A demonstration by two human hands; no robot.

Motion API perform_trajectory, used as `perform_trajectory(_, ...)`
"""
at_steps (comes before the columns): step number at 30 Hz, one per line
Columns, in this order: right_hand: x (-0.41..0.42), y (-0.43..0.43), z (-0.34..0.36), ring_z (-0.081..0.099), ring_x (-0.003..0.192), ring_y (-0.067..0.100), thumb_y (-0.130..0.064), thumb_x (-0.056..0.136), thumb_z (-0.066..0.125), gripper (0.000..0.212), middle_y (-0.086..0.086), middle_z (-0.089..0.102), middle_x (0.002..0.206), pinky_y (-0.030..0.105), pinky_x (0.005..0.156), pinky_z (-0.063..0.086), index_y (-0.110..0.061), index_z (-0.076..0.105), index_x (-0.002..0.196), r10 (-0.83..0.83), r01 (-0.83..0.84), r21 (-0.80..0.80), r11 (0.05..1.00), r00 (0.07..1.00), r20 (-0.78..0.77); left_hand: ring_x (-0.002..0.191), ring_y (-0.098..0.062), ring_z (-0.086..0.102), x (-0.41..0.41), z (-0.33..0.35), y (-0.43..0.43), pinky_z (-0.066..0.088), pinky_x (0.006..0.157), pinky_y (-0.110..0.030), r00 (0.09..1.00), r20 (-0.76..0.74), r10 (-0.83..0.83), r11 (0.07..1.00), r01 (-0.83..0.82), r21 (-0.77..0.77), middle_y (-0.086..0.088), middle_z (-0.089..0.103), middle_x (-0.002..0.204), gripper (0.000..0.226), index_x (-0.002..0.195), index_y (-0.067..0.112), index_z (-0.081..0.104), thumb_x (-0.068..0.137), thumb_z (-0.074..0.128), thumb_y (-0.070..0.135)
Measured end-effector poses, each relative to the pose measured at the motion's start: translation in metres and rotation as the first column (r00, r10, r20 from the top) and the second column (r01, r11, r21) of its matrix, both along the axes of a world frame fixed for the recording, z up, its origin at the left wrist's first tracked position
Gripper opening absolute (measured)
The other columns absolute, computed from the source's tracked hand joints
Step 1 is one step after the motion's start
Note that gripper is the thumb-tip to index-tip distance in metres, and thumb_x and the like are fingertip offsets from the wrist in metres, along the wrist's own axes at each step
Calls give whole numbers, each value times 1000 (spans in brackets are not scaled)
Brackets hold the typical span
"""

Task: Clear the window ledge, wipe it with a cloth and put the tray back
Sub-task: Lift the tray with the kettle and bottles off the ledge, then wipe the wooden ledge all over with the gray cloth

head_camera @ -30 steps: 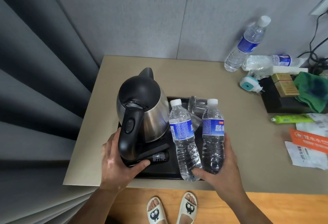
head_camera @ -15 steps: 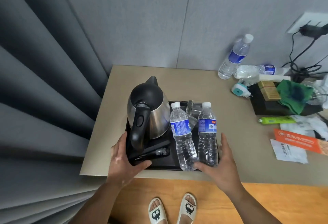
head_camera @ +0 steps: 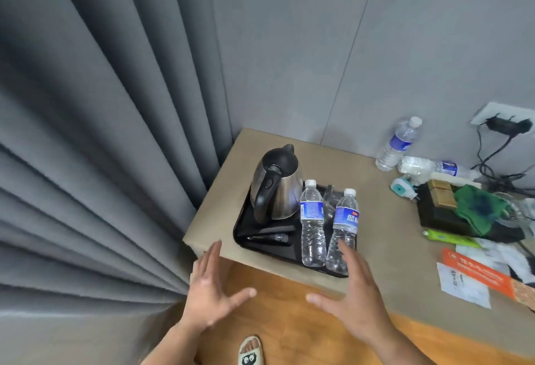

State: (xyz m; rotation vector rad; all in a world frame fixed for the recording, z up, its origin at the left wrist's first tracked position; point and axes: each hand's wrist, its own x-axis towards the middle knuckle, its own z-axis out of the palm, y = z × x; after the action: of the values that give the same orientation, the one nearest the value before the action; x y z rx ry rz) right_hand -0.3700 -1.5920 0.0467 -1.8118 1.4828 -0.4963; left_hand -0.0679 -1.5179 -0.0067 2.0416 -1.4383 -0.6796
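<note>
Hands: left hand [head_camera: 211, 298] and right hand [head_camera: 356, 304] hover spread wide, palms facing each other, fingers straight, holding nothing, at the near edge of the bench [head_camera: 385, 237].
Contact: the left hand is clear of the tray; one right fingertip overlaps the right bottle's base in view, and I cannot tell whether it touches.
Tray: the black tray [head_camera: 240, 228] lies on the bench's left end, near the front edge and close to the grey curtain [head_camera: 86, 162].
Load: a steel kettle [head_camera: 278, 191] stands at the back left with its cord [head_camera: 272, 236] lying in front. The left bottle [head_camera: 312, 220] and right bottle [head_camera: 344, 225] stand upright on the right, with a clear glass [head_camera: 330, 199] behind them.
Handling: probably a stiff tray, heavier on the kettle side. The tall bottles look ready to topple, and the glass is fragile.
Hold: best taken at the rim on both short sides, thumbs over the lip, and kept level.
Cloth: a green cloth [head_camera: 477, 208] rests on a dark box to the right, well apart from the tray.
Stage: nothing shows whether the wiping is done.
</note>
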Motion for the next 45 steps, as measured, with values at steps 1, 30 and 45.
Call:
perform_trajectory(1, 3, 2, 3, 28, 143, 2, -81, 49, 80, 124, -22, 25, 151, 28, 119, 27, -57, 13, 150, 55, -55, 0, 998, 998, 3, 145, -24, 32, -3, 2, 12, 35, 116, -55, 1000, 14, 19, 1000, -19, -25, -1, 35, 160, 130, 160, 20, 23, 60, 68, 91)
perform_trajectory(30, 12, 396, -5, 29, 147, 5, -98, 68, 42, 115, -12, 32, 162, 16, 115, 18, -31, 26, 160, 970, -974, 107, -200, -213, -120, 154, -6, 11, -344, 39, 603, 14, 126, -34, 250, 73, 965, 245, -966, 77, 15, 14, 165, 120, 159, 30, 17, 66, 46, 99)
perform_trajectory(45, -24, 673, -15, 29, 148, 1, -98, 70, 44, 114, -14, 34, 161, 28, 122, 28, -30, 28, 160, 864, -871, 61, -488, -492, -111, 153, -1, 7, -467, 23, 843, 16, 126, -34, -42, 1, 999, -42, -992, 116, 16, 13, 166, 118, 160, 31, 17, 67, 48, 97)
